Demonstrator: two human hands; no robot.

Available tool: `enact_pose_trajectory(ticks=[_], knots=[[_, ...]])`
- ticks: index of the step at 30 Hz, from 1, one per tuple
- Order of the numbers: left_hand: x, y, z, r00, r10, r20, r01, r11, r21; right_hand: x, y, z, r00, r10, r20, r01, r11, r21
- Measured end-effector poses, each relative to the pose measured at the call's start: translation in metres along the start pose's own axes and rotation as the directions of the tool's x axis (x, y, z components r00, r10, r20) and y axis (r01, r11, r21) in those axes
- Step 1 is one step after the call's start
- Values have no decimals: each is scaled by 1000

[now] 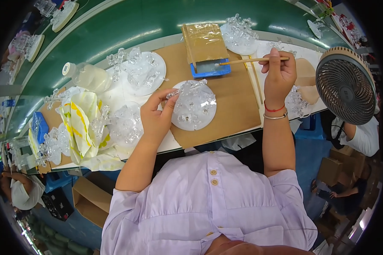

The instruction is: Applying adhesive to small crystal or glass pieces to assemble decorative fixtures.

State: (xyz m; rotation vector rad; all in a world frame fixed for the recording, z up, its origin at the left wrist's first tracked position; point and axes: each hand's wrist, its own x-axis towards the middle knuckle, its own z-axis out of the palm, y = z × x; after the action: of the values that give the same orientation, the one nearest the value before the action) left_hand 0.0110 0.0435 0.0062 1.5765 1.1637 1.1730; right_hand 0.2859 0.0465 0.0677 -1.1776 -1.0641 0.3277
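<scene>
My left hand (156, 114) pinches a small clear plastic piece (173, 93) between thumb and fingertips. It is at the upper left edge of a round white disc (206, 112) that bears several clear plastic parts; I cannot tell whether the piece is joined to them. Raised on the right, my right hand (280, 75) grips a thin wooden brush (247, 60) that points left. Its pale tip is over or in the front opening of a shallow blue tray (213, 73). A brown board wrapped in clear tape (205, 40) covers most of that tray.
A cardboard sheet (238, 108) lies beneath the disc. More discs with clear parts (151, 72) stand around it. At left are a clear bottle with a white cap (91, 77) and a yellow-patterned cloth (83, 127). A dark fan (347, 87) stands right; the green belt (166, 27) runs behind.
</scene>
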Motion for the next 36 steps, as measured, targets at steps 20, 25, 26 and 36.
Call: enact_pose_trajectory(ticks=[20, 25, 26, 36], knots=[[-6, -4, 10, 946, 317, -62, -321, 944, -73, -112, -41, -63, 897, -316, 308, 326, 945, 22], [-5, -13, 3, 917, 397, -49, -397, 918, 10, -117, -39, -58, 792, -328, 516, 416, 907, -61], [-5, -13, 2, 918, 393, -49, -392, 920, 28, -118, -40, -56, 774, -342, 533, 435, 899, -55], [-2, -14, 2, 910, 413, -48, -410, 911, 50, -124, -28, -42, 557, -498, 664, 667, 745, -1]])
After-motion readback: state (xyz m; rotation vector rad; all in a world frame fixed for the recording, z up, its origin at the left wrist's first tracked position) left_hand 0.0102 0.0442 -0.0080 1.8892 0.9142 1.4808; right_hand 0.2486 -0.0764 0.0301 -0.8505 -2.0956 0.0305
